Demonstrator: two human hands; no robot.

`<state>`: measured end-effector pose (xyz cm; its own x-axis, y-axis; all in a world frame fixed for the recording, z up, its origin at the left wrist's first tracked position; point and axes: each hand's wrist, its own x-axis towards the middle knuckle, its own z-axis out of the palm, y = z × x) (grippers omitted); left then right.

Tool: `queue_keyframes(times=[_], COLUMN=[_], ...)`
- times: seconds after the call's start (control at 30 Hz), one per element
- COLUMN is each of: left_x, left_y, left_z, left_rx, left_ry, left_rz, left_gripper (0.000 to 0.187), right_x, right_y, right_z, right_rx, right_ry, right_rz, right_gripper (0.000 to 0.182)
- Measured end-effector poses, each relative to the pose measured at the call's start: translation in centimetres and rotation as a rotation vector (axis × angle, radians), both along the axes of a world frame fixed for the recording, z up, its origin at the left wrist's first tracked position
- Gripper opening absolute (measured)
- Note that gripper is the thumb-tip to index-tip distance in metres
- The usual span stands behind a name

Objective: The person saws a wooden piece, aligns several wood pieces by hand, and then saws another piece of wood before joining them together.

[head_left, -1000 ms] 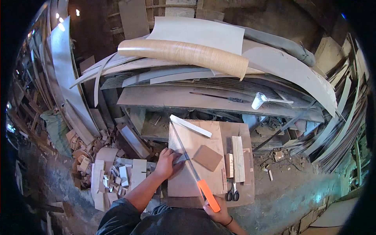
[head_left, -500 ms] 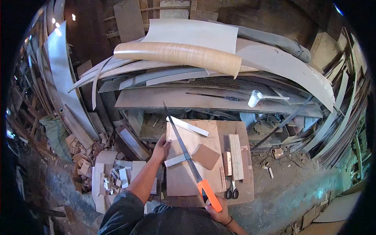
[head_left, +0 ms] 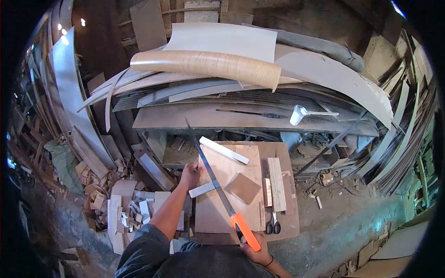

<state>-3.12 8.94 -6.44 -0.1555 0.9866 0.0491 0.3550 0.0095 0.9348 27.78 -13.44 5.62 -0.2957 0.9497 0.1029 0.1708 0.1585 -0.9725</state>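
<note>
My right hand (head_left: 257,250) is closed around the orange handle of a handsaw (head_left: 223,197), whose long dark blade points up and left across a light wooden board (head_left: 218,217). My left hand (head_left: 190,176) grips the board's left edge, its fingertips partly hidden. A short pale wood strip (head_left: 200,190) lies by the blade, its right end at the blade. Right of the blade is a brown square block (head_left: 243,188). Another pale strip (head_left: 225,150) rests slantwise near the board's far edge. The board sits on a larger brown panel (head_left: 289,217).
On the panel's right side are scissors (head_left: 273,226) and wood sticks (head_left: 277,185). Behind stands a shelf (head_left: 185,118) with a white cup (head_left: 298,115) and a curved veneer roll (head_left: 208,66). Offcuts (head_left: 143,211) pile up at left; long strips (head_left: 410,134) lean at right.
The board and the far strip have turned slightly clockwise with my left hand at the edge. The saw has shifted a little to the left. The whole view has also moved slightly.
</note>
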Motion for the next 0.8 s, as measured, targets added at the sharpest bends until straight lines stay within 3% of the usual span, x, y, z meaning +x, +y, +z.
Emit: queue_keyframes(times=[0.1,0.2,0.3,0.4,0.57,0.7,0.8], left_x=[0.4,-1.8,0.7,2.9,3.0,3.8,3.5], left_y=[-1.7,-4.6,-8.2,-9.6,-9.2,-9.6,-9.6], left_z=[1.6,2.7,7.0,9.9,5.9,7.0,7.3], left_rx=[-0.137,0.026,0.315,0.259,0.251,0.217,0.284], left_ry=[-0.500,-0.559,0.237,0.613,0.518,0.477,0.523], left_rz=[0.437,0.277,-0.098,-0.213,-0.135,-0.138,-0.127], left_gripper=[0.025,0.029,0.040,0.037,0.031,0.029,0.029], right_x=[0.4,0.6,0.3,-0.5,-1.0,-1.0,0.8], right_y=[0.0,-0.1,0.2,0.6,0.5,0.3,-1.5], right_z=[-0.8,-1.1,-1.6,0.4,0.1,0.6,-0.8], right_rx=[0.007,-0.031,-0.038,-0.068,-0.098,-0.171,-0.143], right_ry=[0.012,-0.047,-0.088,-0.111,-0.050,-0.121,-0.024], right_rz=[0.021,0.030,0.040,0.070,0.067,0.072,0.061], right_gripper=[0.014,0.012,0.013,0.019,0.019,0.018,0.018])
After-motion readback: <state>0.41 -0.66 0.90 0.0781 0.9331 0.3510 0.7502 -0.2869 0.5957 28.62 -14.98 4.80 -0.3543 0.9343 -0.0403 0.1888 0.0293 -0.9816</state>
